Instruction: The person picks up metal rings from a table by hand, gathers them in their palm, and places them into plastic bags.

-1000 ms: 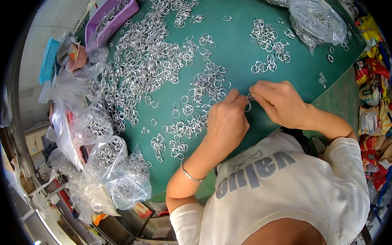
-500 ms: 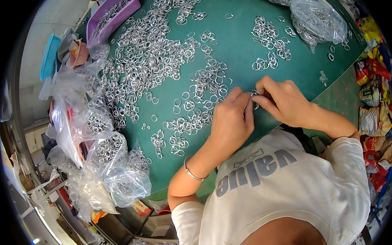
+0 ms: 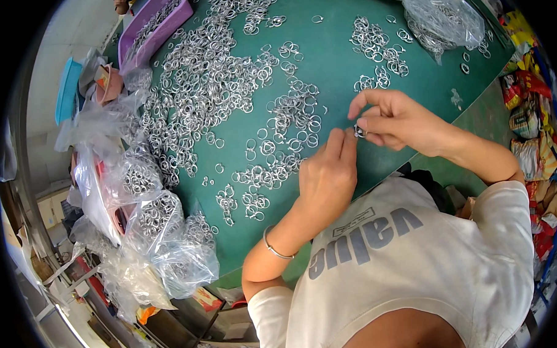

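The small metal ring (image 3: pixel 360 132) pinched between the left hand (image 3: pixel 327 175) and right hand (image 3: pixel 396 119) is mostly covered by fingertips, too small to tell its form. Far beyond the right hand, the clear bag (image 3: pixel 443 16) is cut off by the picture's upper edge.

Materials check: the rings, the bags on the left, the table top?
Rings: likely bare metal, silvery with bright glints; alloy unclear. Bags: thin clear plastic film, crinkled, rings visible through it. Table top: matte green covering, maybe rubber or vinyl mat. Both hands pinch one ring.
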